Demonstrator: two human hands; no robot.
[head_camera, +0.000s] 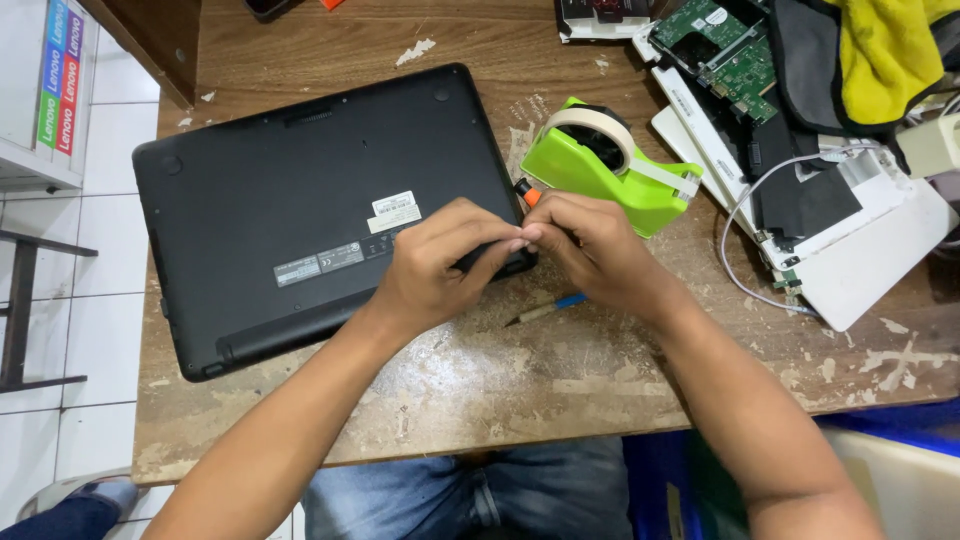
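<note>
Both hands meet at the near right corner of the laptop, which lies bottom-up on the worn wooden table; the left hand rests over that corner with its fingers curled, fingertips pressed against those of the right hand; the right hand is closed in a pinch, and a tool with an orange-and-black end pokes out just above it, so it seems to hold a small screwdriver, though the shaft and tip are hidden; whether the left hand grips anything of its own I cannot tell.

Judging by the pose, the work is at a screw or clip on the laptop's underside; to do it well, the tip should sit square in its seat before any turning, with the left fingertips steadying the shaft low down and the palm keeping the case from sliding; pressure should go straight down, since a tilted tip is likely to slip and scar the plastic; any small part freed here would be easy to lose on this flaky surface, so it is best pinched at once.

Just beyond the hands stands a green tape dispenser with a cream roll; a blue pen lies on the table under the right wrist; further right sit a white opened laptop, a green circuit board, a white cable and a yellow cloth, all well apart from the working corner.
</note>
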